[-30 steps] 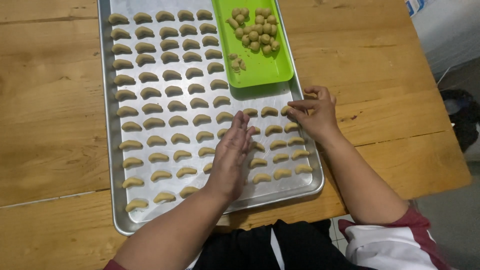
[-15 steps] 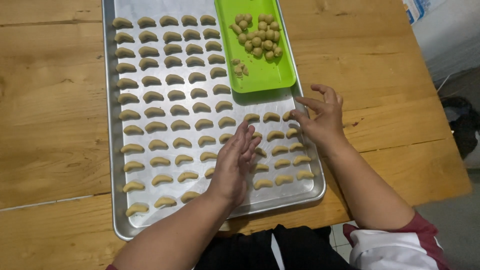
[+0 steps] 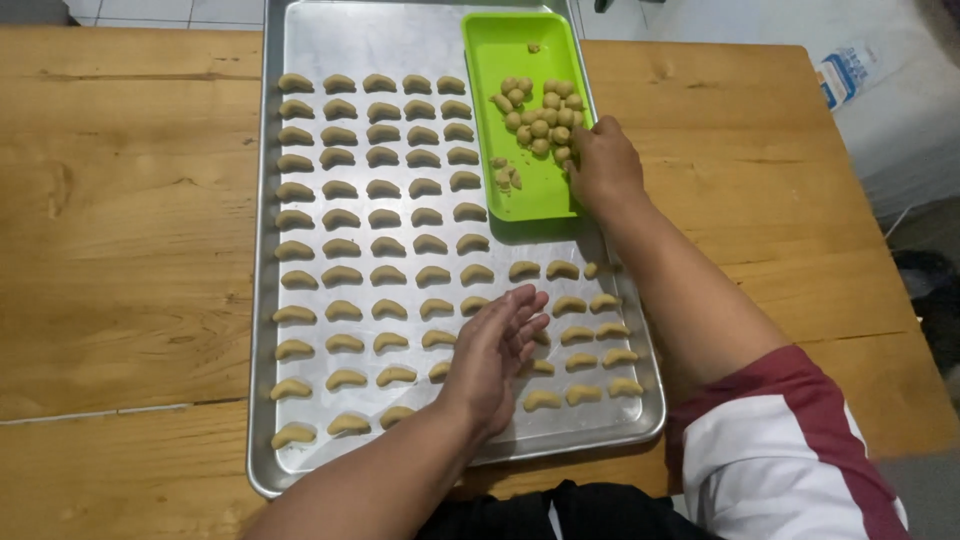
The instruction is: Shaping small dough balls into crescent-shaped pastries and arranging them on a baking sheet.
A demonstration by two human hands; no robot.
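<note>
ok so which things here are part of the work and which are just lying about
In use:
right hand at the dough balls
green tray
metal baking tray
crescent dough pieces
left hand open above them

Lying about:
white bag beside the wooden table

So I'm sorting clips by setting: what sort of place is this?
Probably a home or small bakery work table. A metal baking tray holds rows of crescent dough pieces on a wooden table, and the right hand reaches dough balls in a green tray.
</note>
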